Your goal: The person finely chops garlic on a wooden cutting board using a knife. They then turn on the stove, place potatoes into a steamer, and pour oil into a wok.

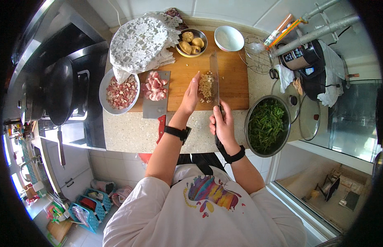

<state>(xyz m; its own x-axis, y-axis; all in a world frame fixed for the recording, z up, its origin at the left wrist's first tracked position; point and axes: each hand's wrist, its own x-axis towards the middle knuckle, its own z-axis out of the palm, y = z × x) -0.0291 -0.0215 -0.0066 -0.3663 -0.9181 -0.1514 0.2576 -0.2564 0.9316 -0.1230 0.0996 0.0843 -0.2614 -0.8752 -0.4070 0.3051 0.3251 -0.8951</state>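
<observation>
On the wooden cutting board (233, 89) lies a small heap of chopped pale garlic (205, 86). My left hand (191, 97) is held on edge along the heap's left side, fingers extended, with nothing in it. My right hand (223, 122) grips the black handle of a kitchen knife (215, 77). Its broad blade stands nearly on edge along the heap's right side, tip pointing away from me. Left of my left hand, raw meat chunks (155, 88) rest on the flat blade of a red-handled cleaver (155, 110), which overhangs the board's near edge.
A bowl of halved peanuts (122, 92) stands left. Behind are a lace cover (145, 43), a bowl of peeled potatoes (191, 43) and a white bowl (229, 38). Leafy greens (267, 123) fill a steel bowl at right, beside glass lids (310, 119). A wok (60, 92) sits far left.
</observation>
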